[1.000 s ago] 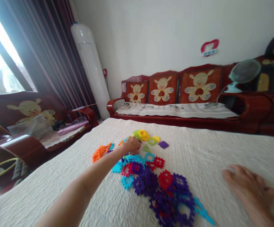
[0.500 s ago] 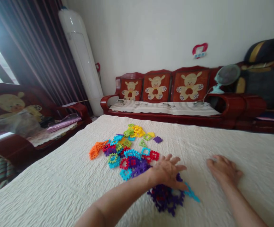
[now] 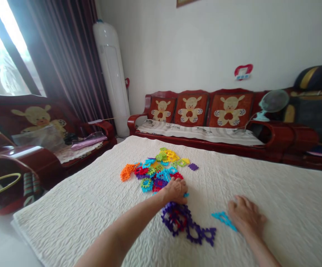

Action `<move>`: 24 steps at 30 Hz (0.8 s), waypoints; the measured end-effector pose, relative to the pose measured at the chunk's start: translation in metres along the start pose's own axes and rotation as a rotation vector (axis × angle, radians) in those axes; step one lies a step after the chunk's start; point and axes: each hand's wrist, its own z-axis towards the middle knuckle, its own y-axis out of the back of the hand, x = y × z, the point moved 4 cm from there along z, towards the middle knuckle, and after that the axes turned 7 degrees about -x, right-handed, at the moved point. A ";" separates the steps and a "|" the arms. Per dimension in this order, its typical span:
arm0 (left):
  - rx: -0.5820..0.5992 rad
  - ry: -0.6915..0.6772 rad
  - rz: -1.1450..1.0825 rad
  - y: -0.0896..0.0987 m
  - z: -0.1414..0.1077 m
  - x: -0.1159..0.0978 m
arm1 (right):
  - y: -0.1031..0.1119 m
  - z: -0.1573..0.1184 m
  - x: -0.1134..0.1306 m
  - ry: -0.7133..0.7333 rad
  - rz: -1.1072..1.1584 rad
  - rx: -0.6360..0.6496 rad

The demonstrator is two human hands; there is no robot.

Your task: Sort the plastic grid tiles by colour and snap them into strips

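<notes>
The blue piece (image 3: 223, 219) is now lying apart, by the spread right hand (image 3: 247, 216); the left hand (image 3: 174, 190) is curling over the pile (image 3: 165, 173), grip unclear.

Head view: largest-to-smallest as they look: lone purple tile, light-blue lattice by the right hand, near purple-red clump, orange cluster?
1. Purple-red clump
2. Light-blue lattice and orange cluster: too alike to rank; the lattice is nearer the camera
3. Lone purple tile

multicoloured toothed pieces (image 3: 163, 173) | heaped, overlapping | 1 blue piece (image 3: 223, 219) | apart, right
</notes>
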 end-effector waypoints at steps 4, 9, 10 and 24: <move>0.004 0.108 0.053 0.005 -0.025 0.051 | 0.005 -0.003 0.005 -0.001 -0.020 -0.025; 0.031 0.217 0.087 0.013 -0.052 0.105 | 0.009 -0.002 0.008 -0.001 -0.060 -0.004; 0.034 0.237 0.090 0.014 -0.057 0.115 | 0.009 -0.002 0.008 0.000 -0.065 0.000; -0.063 0.200 -0.136 0.029 -0.008 0.007 | 0.004 0.008 -0.021 0.200 -0.083 0.193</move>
